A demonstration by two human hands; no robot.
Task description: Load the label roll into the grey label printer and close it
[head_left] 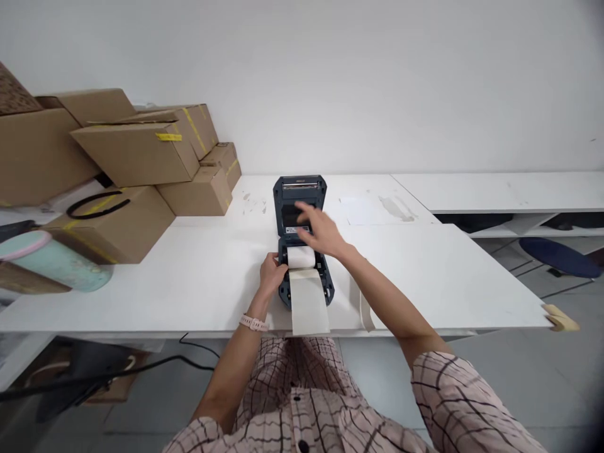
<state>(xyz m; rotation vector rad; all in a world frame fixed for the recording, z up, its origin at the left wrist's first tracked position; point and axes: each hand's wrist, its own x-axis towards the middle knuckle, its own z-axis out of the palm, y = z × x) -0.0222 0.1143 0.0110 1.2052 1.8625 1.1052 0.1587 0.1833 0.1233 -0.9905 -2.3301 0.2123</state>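
A dark label printer (329, 284) lies on the white table with its lid (301, 182) raised and tilted back. Inside it sits a white label roll (301, 257), and a strip of labels (309, 308) runs out over the table's front edge. My left hand (272, 273) rests against the left side of the printer body, thumb and fingers around its rim. Above the roll, in front of the raised lid, my right hand (321, 231) hovers with its fingers apart and nothing in them. Its fingers are slightly blurred and cover part of the lid's inside.
Cardboard boxes (136, 154) are stacked at the left, beside a turquoise tumbler (61, 259) and a black strap (97, 204). A curled paper strip (365, 311) lies right of the printer. A foam pad (561, 318) covers the table's right corner. A blue stool (560, 257) stands beyond.
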